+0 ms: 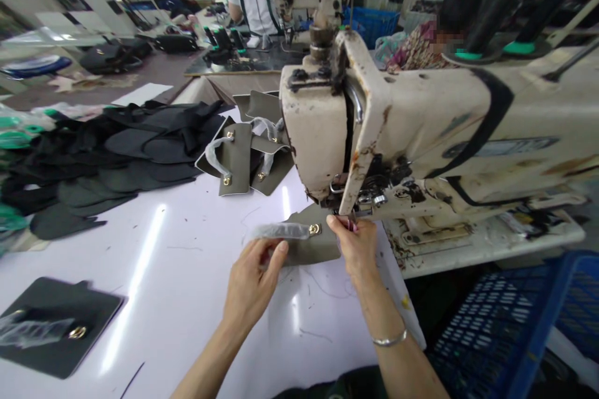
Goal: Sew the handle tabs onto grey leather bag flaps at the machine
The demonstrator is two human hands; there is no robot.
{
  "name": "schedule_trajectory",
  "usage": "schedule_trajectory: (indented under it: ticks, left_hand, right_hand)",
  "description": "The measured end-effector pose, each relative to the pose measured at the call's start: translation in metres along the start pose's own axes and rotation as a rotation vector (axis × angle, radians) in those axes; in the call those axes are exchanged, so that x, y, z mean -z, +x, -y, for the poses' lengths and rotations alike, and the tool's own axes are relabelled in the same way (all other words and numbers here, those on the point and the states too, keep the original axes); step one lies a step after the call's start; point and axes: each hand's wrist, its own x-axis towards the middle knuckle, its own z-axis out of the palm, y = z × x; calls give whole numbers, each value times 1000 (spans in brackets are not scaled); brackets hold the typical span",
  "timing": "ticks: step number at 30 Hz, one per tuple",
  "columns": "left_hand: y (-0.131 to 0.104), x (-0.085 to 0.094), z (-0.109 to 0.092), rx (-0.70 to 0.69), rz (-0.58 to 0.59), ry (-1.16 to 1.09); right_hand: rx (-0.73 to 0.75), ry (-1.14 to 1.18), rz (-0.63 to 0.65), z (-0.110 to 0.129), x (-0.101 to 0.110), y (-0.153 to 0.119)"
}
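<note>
A dark olive bag panel (311,249) lies on the white table under the head of the sewing machine (318,124). On it is a plastic-wrapped handle (285,231) with a gold-coloured fitting. My left hand (255,277) grips the panel's left end, thumb and fingers closed near the handle. Beside the needle area, my right hand (359,249) is closed at the panel's right end. Something small and pinkish shows between its fingers, too hidden to name. The needle and the panel's right edge are mostly hidden.
Similar panels with wrapped handles (236,159) are piled behind, and another panel (60,324) lies at the left. Black cut pieces (154,131) cover the back left. A blue basket (491,324) stands at the lower right. Other people sit at machines beyond.
</note>
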Motion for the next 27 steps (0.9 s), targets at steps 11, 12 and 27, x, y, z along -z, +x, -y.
schedule_trajectory:
  ticks: [11, 12, 27]
  left_hand:
    - [42, -40, -32, -599, 187, 318]
    - [43, -39, -34, -601, 193, 318]
    - [63, -36, -44, -784, 160, 755]
  right_hand:
    - [-10, -44, 98, 4, 11, -4]
    - [-27, -16, 96, 4, 11, -5]
    - [-8, 85, 88, 0, 5, 5]
